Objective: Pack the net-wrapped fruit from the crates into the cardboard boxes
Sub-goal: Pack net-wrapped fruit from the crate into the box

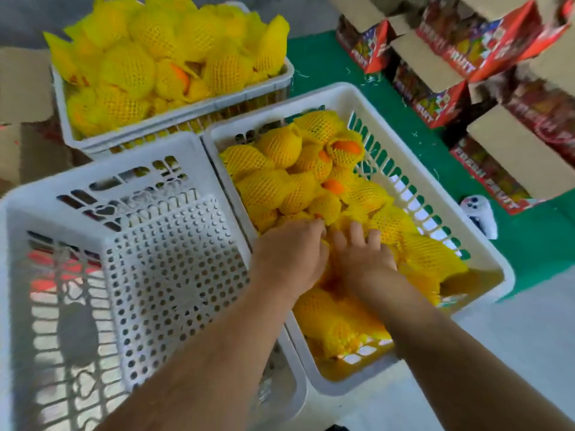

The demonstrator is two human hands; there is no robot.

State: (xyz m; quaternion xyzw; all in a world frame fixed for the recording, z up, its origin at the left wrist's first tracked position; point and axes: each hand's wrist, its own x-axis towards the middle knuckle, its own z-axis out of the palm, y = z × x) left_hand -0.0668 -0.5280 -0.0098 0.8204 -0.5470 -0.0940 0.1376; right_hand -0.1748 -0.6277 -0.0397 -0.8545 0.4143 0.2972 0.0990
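Fruit: orange fruit wrapped in yellow foam netting (273, 144) is heaped in the white slotted plastic crate (342, 94) at the middle; bare orange skin is shown where some nets gape at their ends.
Fruit look: each net is a fine stretchy mesh, pulled tight round the fruit and loose at the tips.
Left hand (292, 247): it is pushed down into the heap near the crate's near-left side, fingers curled among the nets; whether one fruit is gripped cannot be told.
Right hand (361, 253): it is laid just beside the left, fingers spread and pressed onto the nets.
Far crate (180, 115): a second white crate is piled high with netted fruit.
Near-left crate (102, 178): a white perforated crate is tilted.
Boxes: red printed cardboard boxes (435, 98) with open brown flaps are stacked at the right on the green floor mat (320, 63).
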